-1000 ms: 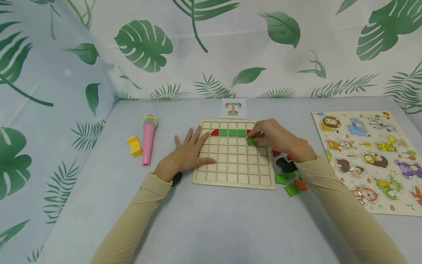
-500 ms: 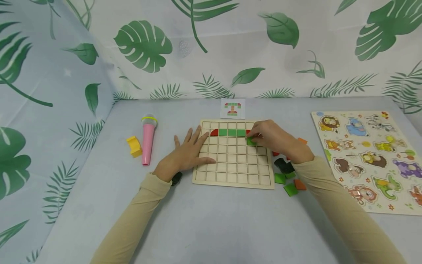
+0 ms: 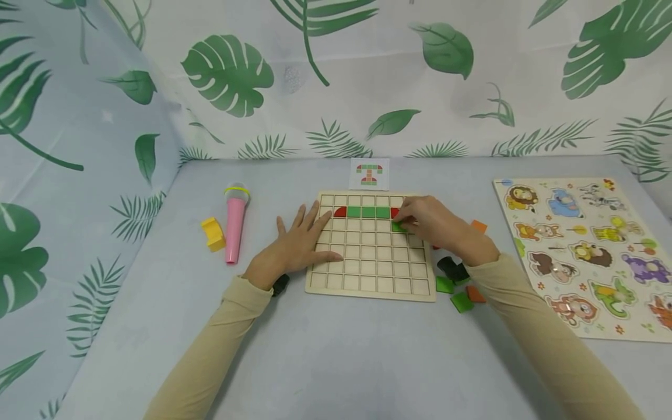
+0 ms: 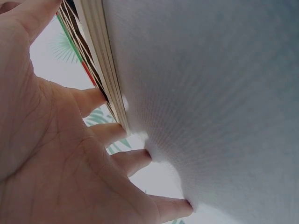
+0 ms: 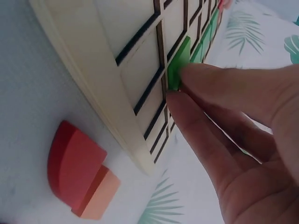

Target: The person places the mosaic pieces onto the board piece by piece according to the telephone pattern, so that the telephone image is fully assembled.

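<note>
A wooden grid board (image 3: 353, 282) lies flat on the table. Its second row holds a red rounded tile (image 3: 340, 212), several green square tiles (image 3: 368, 212) and another red tile (image 3: 395, 213) at the right end. My right hand (image 3: 430, 223) pinches a green square tile (image 5: 179, 62) between thumb and fingertips, just below that right red tile. In the right wrist view the tile is tilted at a grid cell. My left hand (image 3: 299, 240) is spread over the board's left edge, fingers straight, thumb lying across the grid.
Loose green tiles (image 3: 462, 302), orange tiles (image 3: 476, 294) and black pieces (image 3: 452, 269) lie right of the board. Behind it is a pattern card (image 3: 370, 174). A pink toy microphone (image 3: 235, 227) and yellow block (image 3: 213, 234) stand left; an animal puzzle (image 3: 569, 256) lies far right.
The right hand stays at the same cell with the green tile, its fingers shifting only slightly. The left hand has not moved on the board.
</note>
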The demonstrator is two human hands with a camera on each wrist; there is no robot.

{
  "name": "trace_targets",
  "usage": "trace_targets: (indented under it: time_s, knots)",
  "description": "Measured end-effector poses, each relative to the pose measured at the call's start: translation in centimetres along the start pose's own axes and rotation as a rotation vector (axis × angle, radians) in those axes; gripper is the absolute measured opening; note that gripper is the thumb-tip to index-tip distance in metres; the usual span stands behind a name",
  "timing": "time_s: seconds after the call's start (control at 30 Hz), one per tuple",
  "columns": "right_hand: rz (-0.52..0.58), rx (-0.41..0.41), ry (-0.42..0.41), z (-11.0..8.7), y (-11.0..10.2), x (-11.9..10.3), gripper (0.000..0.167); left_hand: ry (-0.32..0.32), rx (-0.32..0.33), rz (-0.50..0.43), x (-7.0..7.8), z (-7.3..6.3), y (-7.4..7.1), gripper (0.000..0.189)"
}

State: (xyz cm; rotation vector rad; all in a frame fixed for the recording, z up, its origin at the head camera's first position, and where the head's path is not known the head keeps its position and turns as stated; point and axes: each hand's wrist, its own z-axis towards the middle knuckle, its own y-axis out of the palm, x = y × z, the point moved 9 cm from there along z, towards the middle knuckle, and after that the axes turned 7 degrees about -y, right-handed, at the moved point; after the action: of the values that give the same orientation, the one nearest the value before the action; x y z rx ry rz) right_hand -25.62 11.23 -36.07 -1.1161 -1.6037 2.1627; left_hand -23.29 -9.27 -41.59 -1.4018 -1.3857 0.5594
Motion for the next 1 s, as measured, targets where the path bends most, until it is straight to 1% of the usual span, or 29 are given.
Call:
trace_targets:
  time_s: [0.13, 0.27, 0.33, 0.47, 0.6, 0.77, 0.87, 1.0]
  knots:
    - [0.046, 0.008, -0.004, -0.8, -0.4, -0.4, 0.019, 0.002, -0.001, -0.008, -0.2, -0.1, 0.2, 0.101]
    - [0.076, 0.024, 0.005, -2.1, -1.5, -0.8, 0.022, 0.007, -0.001, -0.014, -0.2, -0.1, 0.3, 0.100]
    - [0.065, 0.010, 0.008, -2.8, -1.9, -1.0, 0.022, 0.009, -0.002, -0.016, -0.1, -0.1, 0.3, 0.100]
    - [0.059, -0.047, -0.001, -4.5, -2.1, -0.9, 0.021, 0.008, -0.005, -0.013, -0.1, 0.0, 0.3, 0.100]
    - [0.052, -0.066, -0.006, -7.1, -2.5, 0.1, 0.019, 0.009, -0.004, -0.011, -0.1, 0.2, 0.4, 0.101]
    - [0.018, -0.094, 0.042, -10.1, -3.1, 1.9, 0.022, 0.003, -0.007, -0.007, -0.2, 0.2, 0.3, 0.102]
    - [0.025, -0.129, 0.085, -11.5, -3.5, 2.8, 0.024, 0.001, -0.006, -0.005, -0.3, 0.2, 0.2, 0.102]
    - [0.054, -0.189, 0.139, -12.5, -3.4, 3.6, 0.026, 0.005, -0.003, -0.007, -0.3, 0.2, 0.1, 0.102]
